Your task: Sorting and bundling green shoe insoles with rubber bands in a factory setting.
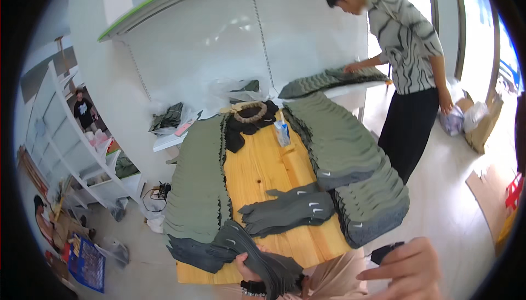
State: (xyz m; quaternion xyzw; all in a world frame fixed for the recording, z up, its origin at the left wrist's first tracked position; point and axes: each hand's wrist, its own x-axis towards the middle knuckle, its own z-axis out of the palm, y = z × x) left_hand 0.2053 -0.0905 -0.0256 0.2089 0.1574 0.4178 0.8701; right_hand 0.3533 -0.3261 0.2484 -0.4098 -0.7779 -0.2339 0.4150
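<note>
The bundle of dark socks (274,270) lies right in your left hand (249,271), so the grip and the bundle meet with no gap between. Its long axis slants through your fingers, from beyond and left of the grip to nearer you and right of it, where the loose end hangs over the near edge of the wooden table (263,157). Your left hand is clearly the nearer one; your right hand (408,272) is off to the right of the bundle, well apart from it.

Your left hand comes up from below and wraps around the bundle's middle, thumb side showing on the left and fingertips just visible past its far side. Your right hand is raised, knuckles up, fingers bent and one finger reaching left toward the bundle. A small dark item (385,252) shows just beyond those fingers; I cannot tell whether you pinch it or how tightly they close.

From the left grip, a long green stack (197,174) stretches away beyond and to the left, a loose dark pile (287,212) lies beyond and right, and past that a taller stack (375,201) lines the table's right side.
</note>
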